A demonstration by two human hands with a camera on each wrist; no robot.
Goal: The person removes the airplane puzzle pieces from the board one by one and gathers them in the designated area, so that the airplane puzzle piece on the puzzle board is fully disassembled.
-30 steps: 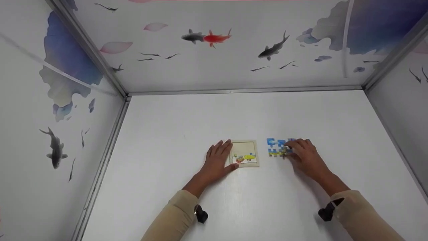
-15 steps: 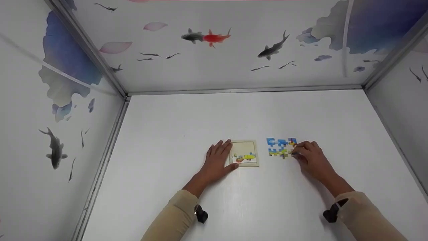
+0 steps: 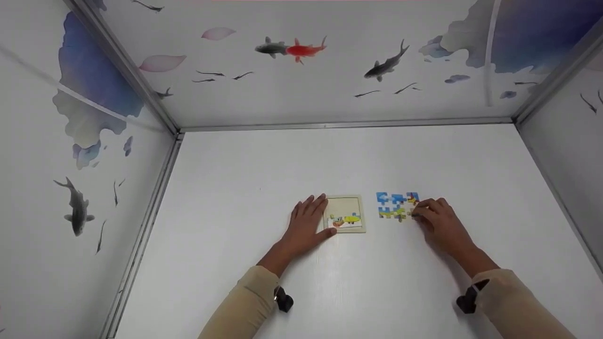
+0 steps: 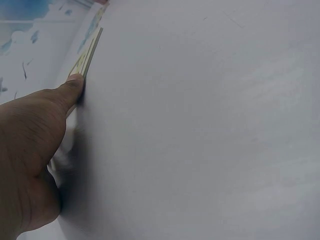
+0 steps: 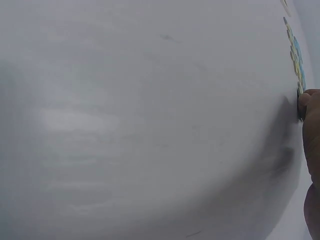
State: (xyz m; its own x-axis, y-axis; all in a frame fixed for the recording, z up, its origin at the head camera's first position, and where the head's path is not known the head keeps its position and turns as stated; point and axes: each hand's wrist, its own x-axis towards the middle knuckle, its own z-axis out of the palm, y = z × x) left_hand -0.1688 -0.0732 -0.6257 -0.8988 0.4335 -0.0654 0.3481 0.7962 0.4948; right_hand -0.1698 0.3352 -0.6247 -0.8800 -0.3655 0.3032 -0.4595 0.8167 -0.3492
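Note:
A shallow wooden puzzle tray (image 3: 362, 214) lies on the white table, with a few picture pieces (image 3: 351, 220) fitted along its lower part. My left hand (image 3: 306, 225) rests at the tray's left side, fingers extended along that edge and thumb over the near left corner. In the left wrist view the thumb (image 4: 75, 82) touches the tray's rim. To the right lie several loose jigsaw pieces (image 3: 397, 198), blue, green and yellow, in two rough rows. At the right end of the near row my right hand (image 3: 440, 223) pinches a jigsaw piece, mostly covered by the fingertips.
White panels with painted fish (image 3: 306, 50) enclose the table at the back and both sides. A metal rail (image 3: 325, 126) runs along the table's back edge. Small black wrist cameras (image 3: 283, 300) hang below both sleeves.
My right hand has moved from over the loose pieces to their right end, uncovering the right-hand pieces, and has since stayed nearly still. The left hand and tray have not moved.

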